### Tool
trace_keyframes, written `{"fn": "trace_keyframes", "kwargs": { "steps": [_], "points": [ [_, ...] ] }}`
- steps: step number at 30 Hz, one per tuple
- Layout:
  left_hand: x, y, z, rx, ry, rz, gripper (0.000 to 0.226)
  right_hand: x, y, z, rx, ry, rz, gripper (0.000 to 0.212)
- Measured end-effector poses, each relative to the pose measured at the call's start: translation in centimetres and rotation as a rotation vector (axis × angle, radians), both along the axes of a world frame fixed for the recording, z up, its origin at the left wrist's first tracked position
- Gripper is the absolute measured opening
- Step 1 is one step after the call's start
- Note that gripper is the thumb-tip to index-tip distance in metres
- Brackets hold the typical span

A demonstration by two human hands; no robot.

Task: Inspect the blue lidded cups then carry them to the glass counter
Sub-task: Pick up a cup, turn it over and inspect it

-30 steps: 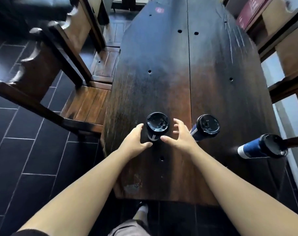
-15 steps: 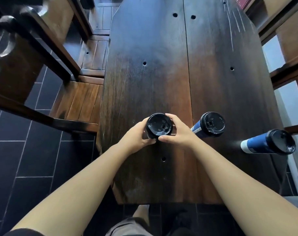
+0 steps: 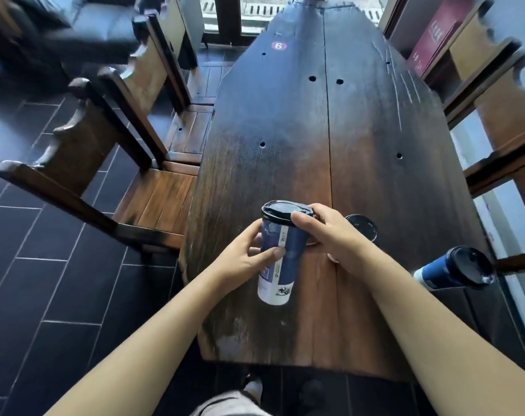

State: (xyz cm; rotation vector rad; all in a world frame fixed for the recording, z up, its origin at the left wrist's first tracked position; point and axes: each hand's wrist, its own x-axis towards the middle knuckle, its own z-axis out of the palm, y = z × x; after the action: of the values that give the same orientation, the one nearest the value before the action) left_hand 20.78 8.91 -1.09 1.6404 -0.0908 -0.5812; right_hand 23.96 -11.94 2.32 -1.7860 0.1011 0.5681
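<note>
A blue paper cup with a black lid (image 3: 280, 259) hangs above the dark wooden table (image 3: 300, 130), lifted and tilted toward me. My left hand (image 3: 246, 256) grips its side from the left, thumb across the printed wall. My right hand (image 3: 327, 232) holds the lid rim and upper wall from the right. A second lidded cup (image 3: 363, 226) stands on the table just behind my right hand, mostly hidden by it. A third blue cup with a black lid (image 3: 453, 270) stands near the table's right edge.
Wooden high-backed chairs (image 3: 111, 151) line the table's left side, and more chair frames (image 3: 501, 115) stand on the right. The floor (image 3: 45, 280) is dark tile. A round number sticker (image 3: 278, 45) sits at the table's far end. My shoe (image 3: 253, 387) shows below the near edge.
Both hands closed on the nearest cup and lifted it off the table, tilting it toward me. The view tipped up, showing more of the far table end.
</note>
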Motion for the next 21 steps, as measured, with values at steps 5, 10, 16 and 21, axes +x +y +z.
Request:
{"fn": "trace_keyframes", "kwargs": {
  "steps": [5, 10, 16, 21],
  "points": [
    [-2.8, -1.1, 4.2, -0.116, -0.006, 0.017, 0.089, -1.7, -0.6, 5.4, 0.049, -0.007, 0.000, 0.063],
    [-4.9, -1.8, 6.5, -0.208, -0.030, 0.009, 0.089, -3.3, -1.2, 9.1, 0.043, -0.016, 0.011, 0.074],
    [-6.5, -2.1, 7.5, -0.239, -0.067, 0.032, 0.083, -4.8, -1.4, 10.7, 0.018, -0.027, 0.034, 0.068],
    [-6.7, -1.8, 7.6, -0.232, -0.058, 0.026, 0.084, -5.4, -1.1, 10.8, 0.034, -0.013, 0.023, 0.061]
  ]
}}
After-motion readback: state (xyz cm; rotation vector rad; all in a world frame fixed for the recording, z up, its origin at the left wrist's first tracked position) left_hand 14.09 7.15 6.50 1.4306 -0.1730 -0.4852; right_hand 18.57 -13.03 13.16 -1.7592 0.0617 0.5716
